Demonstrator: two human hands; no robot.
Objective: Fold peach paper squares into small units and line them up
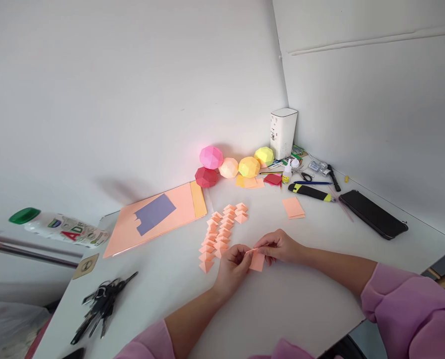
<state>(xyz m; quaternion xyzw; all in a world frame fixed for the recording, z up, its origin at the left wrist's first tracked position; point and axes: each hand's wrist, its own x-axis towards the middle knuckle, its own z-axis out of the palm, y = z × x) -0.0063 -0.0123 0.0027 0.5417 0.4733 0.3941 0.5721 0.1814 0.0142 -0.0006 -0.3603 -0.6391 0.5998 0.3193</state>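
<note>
A small peach piece of paper (257,262) is pinched at its top between both my hands, over the near middle of the table. My left hand (234,267) grips its left edge, thumb against fingers. From the other side my right hand (278,246) holds the upper right corner; some fingertips are hidden behind the sheet. Just beyond my left hand, several folded peach paper pieces (210,243) lie in overlapping rows. A small stack of peach paper rectangles (293,208) rests farther off to the right.
Faceted paper balls, one of them pink (211,157), line the wall. At right lie a box cutter (312,192), a glue bottle (287,172) and a black phone (373,213). Peach sheets (123,229), keys (102,305) and a white bottle (63,228) are at left.
</note>
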